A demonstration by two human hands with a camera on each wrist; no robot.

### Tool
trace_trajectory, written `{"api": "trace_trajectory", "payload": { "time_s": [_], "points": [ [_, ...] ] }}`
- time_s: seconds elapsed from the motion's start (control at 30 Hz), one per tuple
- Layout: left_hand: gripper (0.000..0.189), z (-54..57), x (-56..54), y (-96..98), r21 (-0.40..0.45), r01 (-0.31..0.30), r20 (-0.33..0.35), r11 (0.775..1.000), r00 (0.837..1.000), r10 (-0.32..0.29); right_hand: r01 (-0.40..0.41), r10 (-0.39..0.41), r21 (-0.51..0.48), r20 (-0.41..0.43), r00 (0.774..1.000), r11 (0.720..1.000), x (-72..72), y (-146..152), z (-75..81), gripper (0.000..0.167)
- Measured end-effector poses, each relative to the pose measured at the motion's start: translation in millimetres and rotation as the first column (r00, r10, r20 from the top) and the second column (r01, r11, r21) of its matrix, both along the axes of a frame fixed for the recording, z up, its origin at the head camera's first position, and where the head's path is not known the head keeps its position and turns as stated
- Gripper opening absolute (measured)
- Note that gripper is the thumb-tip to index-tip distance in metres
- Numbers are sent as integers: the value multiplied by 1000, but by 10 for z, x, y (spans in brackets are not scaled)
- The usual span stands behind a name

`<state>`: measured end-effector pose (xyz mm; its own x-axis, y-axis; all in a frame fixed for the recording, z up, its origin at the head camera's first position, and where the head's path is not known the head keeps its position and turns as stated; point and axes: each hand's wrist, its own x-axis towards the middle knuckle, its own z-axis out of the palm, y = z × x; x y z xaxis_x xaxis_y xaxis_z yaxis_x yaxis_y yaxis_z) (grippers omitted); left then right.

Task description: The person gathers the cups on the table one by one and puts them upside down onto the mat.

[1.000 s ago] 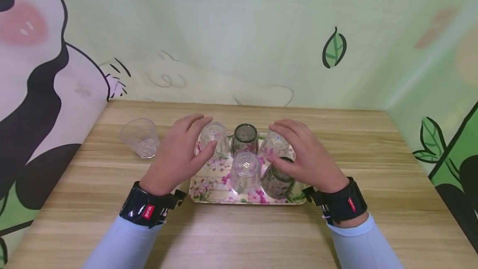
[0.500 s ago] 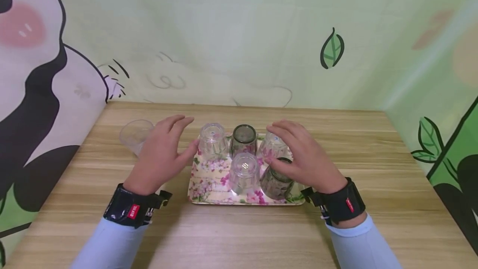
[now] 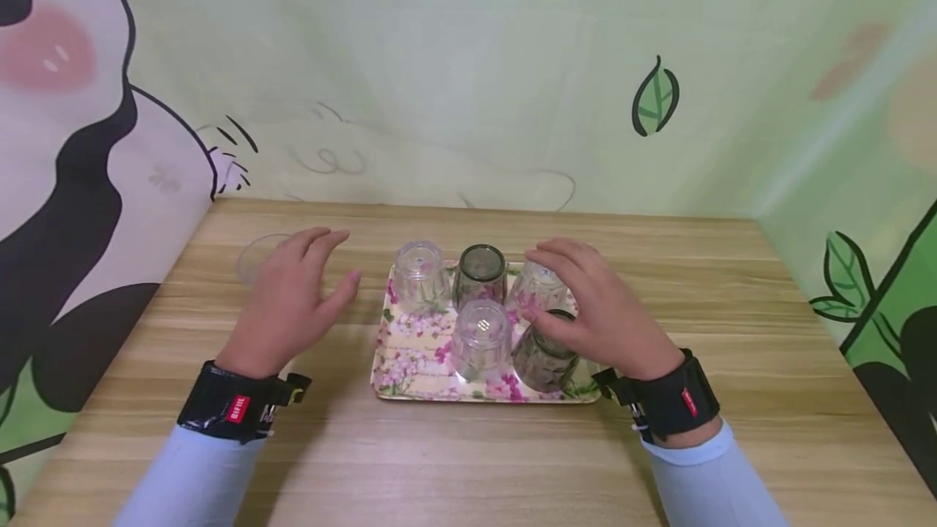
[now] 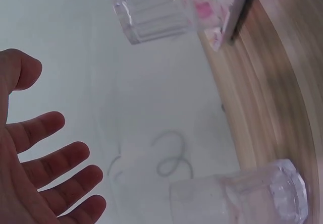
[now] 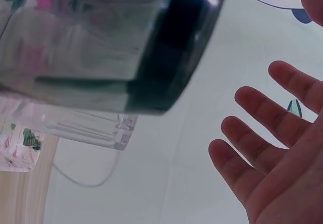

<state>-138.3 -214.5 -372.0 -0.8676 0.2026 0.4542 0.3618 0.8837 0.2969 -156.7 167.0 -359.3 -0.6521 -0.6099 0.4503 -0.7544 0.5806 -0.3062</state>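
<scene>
A floral tray (image 3: 410, 364) carries several upturned cups: a clear cup (image 3: 419, 275) at the back left, a dark cup (image 3: 481, 271) behind, a clear one (image 3: 481, 336) in front and a dark one (image 3: 543, 360) at the front right. My left hand (image 3: 311, 271) hovers open over the table left of the tray, in front of a loose clear cup (image 3: 254, 257); the left wrist view shows spread fingers (image 4: 50, 158) apart from that cup (image 4: 247, 199). My right hand (image 3: 564, 287) spreads above the tray's right-hand cups, holding nothing; its fingers (image 5: 262, 128) stand clear of the dark cup (image 5: 101, 42).
The wooden table (image 3: 468, 462) is boxed in by cartoon-printed walls at the back, left and right. Bare tabletop lies in front of the tray and to its right. Black wrist straps (image 3: 234, 405) sit on both light-blue sleeves.
My left hand has drawn away from the tray's back-left clear cup and moved left across the table towards the loose cup. The right hand has stayed over the tray.
</scene>
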Motion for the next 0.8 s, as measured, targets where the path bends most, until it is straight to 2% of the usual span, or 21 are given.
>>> {"api": "trace_trajectory", "payload": {
  "time_s": [0.3, 0.57, 0.8],
  "points": [
    [55, -57, -57, -151, -20, -56, 8, 998, 998, 56, 2, -2, 6, 5, 1000, 1000, -11, 23, -17, 64],
    [58, -120, -107, -262, 5, -96, 62, 995, 994, 96, -3, 2, 17, 23, 1000, 1000, -5, 7, -7, 63],
    [59, -189, -158, -362, 11, -122, 82, 993, 989, 120, -8, 7, 21, 31, 999, 1000, 7, -4, -22, 62]
  ]
}}
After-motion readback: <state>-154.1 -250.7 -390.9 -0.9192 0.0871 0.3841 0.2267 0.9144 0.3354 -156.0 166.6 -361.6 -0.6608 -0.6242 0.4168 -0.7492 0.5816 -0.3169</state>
